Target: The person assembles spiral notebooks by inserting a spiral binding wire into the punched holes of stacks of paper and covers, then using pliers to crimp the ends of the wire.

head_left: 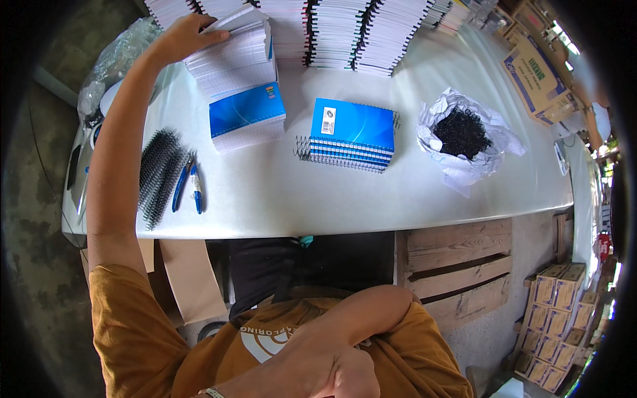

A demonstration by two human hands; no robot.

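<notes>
My left hand [188, 34] reaches to the far left of the table. Its fingers and thumb close on the top edge of a sheaf of loose ruled pages [229, 69]. Under and nearer than those pages lies a blue notebook cover [247, 108], on a stack of white sheets. My right arm [332, 338] is bent across my chest, with a bracelet near the lower edge; the hand is out of the picture. Mid-table stands a pile of blue spiral notebooks [355, 126], with wire coils poking out at both sides.
Black spiral coils [159, 176] lie at the left, beside two blue pens [188, 186]. Crumpled white paper [458, 169] holds black curly bits [462, 132]. Tall stacks of bound notebooks [338, 33] line the back. Cardboard boxes [534, 76] and a wooden crate [458, 265] stand around.
</notes>
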